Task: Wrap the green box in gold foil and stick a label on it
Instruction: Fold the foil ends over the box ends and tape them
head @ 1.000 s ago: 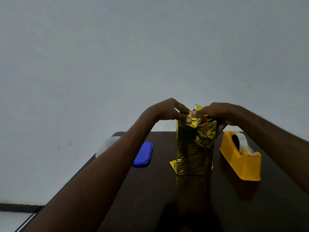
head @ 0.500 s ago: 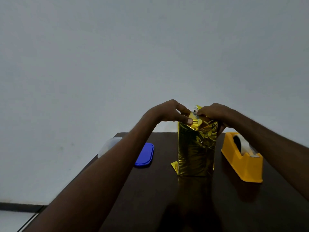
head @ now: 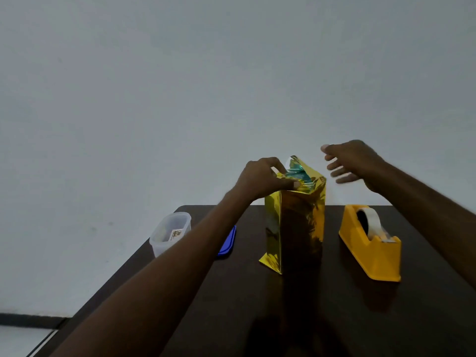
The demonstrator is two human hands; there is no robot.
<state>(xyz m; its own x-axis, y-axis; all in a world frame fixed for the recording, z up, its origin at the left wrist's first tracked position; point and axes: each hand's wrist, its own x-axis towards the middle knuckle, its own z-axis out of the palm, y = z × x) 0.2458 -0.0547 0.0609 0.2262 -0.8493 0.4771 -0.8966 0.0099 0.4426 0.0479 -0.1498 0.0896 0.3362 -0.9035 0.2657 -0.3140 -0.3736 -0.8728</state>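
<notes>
At table centre, the green box (head: 300, 173) stands upright on the dark table (head: 257, 305), sheathed in gold foil (head: 296, 228) on every side I can see; only a sliver of green shows at the top, where the foil flaps are gathered but not closed. My left hand (head: 260, 180) grasps those flaps, thumb and fingers curled round the folded foil at the box's near top edge. My right hand (head: 353, 161) hangs in the air just right of the top, fingers spread and holding nothing. A foil corner juts out at the base on the left. To the right, apart from the box, sits the yellow tape dispenser (head: 373, 251) with its roll of tape. To the left, a blue lid (head: 229, 243) lies flat, partly behind my forearm, and beyond it a clear plastic container (head: 170, 231) holds what I take to be labels. I judge the top fold unsecured: should the left hand's hold slacken, the stiff foil would likely spring open, and a one-handed pull on the tape could tip the tall, narrow box.
</notes>
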